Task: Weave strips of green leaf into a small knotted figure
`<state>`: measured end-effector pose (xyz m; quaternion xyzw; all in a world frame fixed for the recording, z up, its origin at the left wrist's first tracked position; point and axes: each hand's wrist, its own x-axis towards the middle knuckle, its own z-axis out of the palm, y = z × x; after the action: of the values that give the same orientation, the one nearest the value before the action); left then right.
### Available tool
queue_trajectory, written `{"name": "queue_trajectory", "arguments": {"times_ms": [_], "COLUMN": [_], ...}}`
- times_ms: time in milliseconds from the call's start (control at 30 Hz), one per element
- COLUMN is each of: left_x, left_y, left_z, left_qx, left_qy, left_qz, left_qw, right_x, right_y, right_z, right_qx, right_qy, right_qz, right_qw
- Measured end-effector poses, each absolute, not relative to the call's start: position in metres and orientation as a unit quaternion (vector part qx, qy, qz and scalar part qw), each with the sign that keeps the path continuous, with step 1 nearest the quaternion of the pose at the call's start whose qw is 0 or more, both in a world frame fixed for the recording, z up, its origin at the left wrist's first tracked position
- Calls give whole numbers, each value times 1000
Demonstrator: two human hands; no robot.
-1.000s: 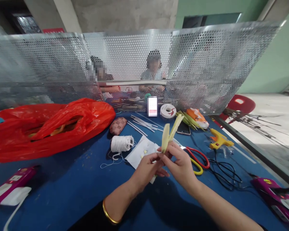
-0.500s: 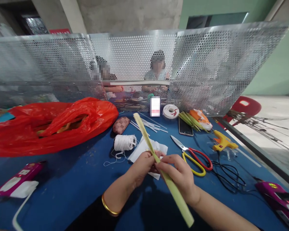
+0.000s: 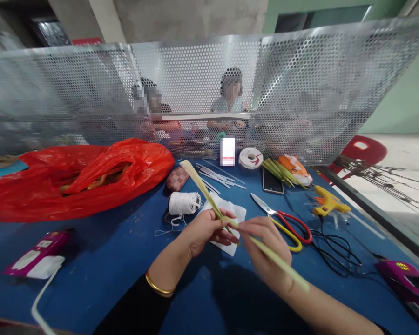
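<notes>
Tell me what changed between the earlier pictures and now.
The pale green strip, which first stood up in a V, now slants: one end to the upper left from the left hand, the other to the lower right across the right hand. The hands' fingertips are slightly farther apart. Both hands hold the strip throughout; scissors, thread spool and red bag stayed put.
</notes>
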<state>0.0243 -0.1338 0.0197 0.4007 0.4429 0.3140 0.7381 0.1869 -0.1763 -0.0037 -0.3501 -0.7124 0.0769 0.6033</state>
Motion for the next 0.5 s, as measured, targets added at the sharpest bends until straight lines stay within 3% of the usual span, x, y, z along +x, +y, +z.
{"name": "queue_trajectory", "arguments": {"times_ms": [133, 500], "left_x": [26, 31], "left_y": [-133, -135], "left_z": [21, 15], "left_qx": [434, 442], "left_qy": [468, 478], "left_qz": [312, 305], "left_qw": [704, 696], "right_x": [190, 193], "right_y": [-169, -173], "right_z": [0, 6], "right_qx": [-380, -374], "right_qy": [-660, -678], "right_qz": [113, 84], "right_qw": [639, 627]}}
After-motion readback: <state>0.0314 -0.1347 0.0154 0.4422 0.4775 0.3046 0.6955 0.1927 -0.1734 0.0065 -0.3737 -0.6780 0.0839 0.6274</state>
